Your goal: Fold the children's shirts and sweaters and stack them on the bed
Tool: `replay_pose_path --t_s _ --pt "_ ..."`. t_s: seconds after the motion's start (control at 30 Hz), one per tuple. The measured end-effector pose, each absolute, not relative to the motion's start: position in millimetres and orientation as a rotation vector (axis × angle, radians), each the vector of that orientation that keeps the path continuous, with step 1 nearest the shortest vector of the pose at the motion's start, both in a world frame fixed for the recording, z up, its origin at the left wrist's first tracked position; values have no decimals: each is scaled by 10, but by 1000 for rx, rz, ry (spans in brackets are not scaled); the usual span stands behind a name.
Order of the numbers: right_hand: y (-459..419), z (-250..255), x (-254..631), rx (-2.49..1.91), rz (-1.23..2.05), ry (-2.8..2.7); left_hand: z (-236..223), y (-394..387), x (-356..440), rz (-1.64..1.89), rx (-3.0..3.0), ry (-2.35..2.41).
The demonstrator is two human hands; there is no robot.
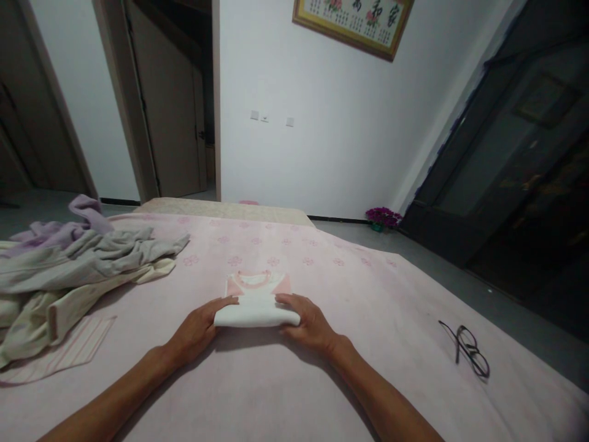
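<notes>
Our spread left grip and right grip press the ends of a folded white-and-pink shirt on the bed.

From my remote view, a heap of grey, lilac and cream clothes lies on the left of the pink flowered bedspread, with dark-framed glasses lying to the right. Far off, I can see potted purple flowers on the floor below a framed floral picture, and a wooden door far left.
</notes>
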State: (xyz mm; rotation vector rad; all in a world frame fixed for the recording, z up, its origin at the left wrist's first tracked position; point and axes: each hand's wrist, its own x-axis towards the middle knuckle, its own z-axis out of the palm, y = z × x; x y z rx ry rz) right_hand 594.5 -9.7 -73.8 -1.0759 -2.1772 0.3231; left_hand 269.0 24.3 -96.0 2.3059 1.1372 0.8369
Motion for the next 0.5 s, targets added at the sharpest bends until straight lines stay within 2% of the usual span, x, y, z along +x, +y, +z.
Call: replay_pose_path --t_s 0.13,0.3,0.5 --pt "17 -905 6052 -967 371 -2209 -896 242 2730 828 2191 1147" --pt "298 -935 5888 -1186 678 -1757 -832 394 2892 866 2003 1474" --pt "774 -891 5586 -1638 512 -1513 -775 828 3140 870 1881 1898"
